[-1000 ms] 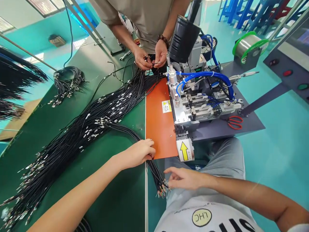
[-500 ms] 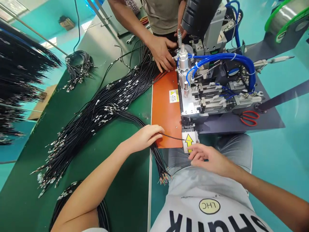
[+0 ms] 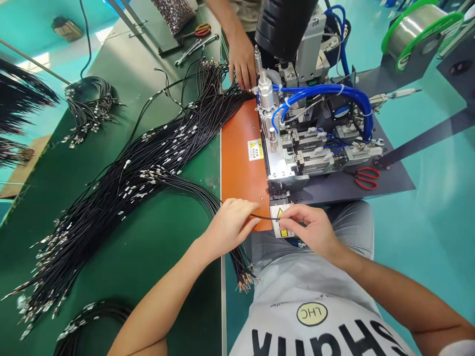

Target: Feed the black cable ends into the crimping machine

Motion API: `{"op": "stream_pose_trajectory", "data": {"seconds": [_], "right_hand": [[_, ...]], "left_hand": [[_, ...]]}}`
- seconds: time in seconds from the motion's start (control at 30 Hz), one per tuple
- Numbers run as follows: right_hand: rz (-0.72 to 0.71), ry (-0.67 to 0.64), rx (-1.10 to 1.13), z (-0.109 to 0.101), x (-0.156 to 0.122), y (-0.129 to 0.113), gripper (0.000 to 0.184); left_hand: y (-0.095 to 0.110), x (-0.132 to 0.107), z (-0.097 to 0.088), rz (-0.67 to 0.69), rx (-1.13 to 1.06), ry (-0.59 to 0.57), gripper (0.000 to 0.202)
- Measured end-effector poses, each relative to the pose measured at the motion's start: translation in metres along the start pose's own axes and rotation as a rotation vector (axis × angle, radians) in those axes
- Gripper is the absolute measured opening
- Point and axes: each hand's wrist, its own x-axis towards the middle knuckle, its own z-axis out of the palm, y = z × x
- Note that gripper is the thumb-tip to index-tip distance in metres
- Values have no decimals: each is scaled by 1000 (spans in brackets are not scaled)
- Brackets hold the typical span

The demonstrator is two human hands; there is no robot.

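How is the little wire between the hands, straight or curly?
Straight: the wire stretches from the left hand to the right hand, both pinching it.

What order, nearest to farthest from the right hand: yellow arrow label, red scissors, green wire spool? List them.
1. yellow arrow label, beside the right hand, which pinches a black wire.
2. red scissors, on the grey plate, farther right.
3. green wire spool, top right corner.

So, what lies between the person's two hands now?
In the head view, one thin black cable runs from the left hand to the right hand, over the flat orange plate.
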Motion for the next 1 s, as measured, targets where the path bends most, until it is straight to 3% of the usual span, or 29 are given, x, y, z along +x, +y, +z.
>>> {"op": "stream_pose_trajectory", "data": {"seconds": [0.13, 0.27, 0.4, 0.77, 0.9, 1.0], "right_hand": [[33, 48, -38, -10, 5, 1, 20], [85, 137, 29, -27, 11, 0, 27], [141, 115, 104, -36, 18, 2, 26], [195, -28, 363, -34, 36, 13, 17], [232, -106, 368, -30, 30, 16, 14], [195, -81, 352, -35, 30, 17, 10]], "left_hand": [[24, 21, 18, 1, -344, 12, 17], [27, 34, 33, -51, -548, 94, 18], [24, 37, 36, -91, -575, 181, 19], [26, 37, 37, -129, -621, 220, 17], [27, 38, 40, -163, -686, 251, 17], [28, 37, 41, -173, -705, 256, 16]]}}
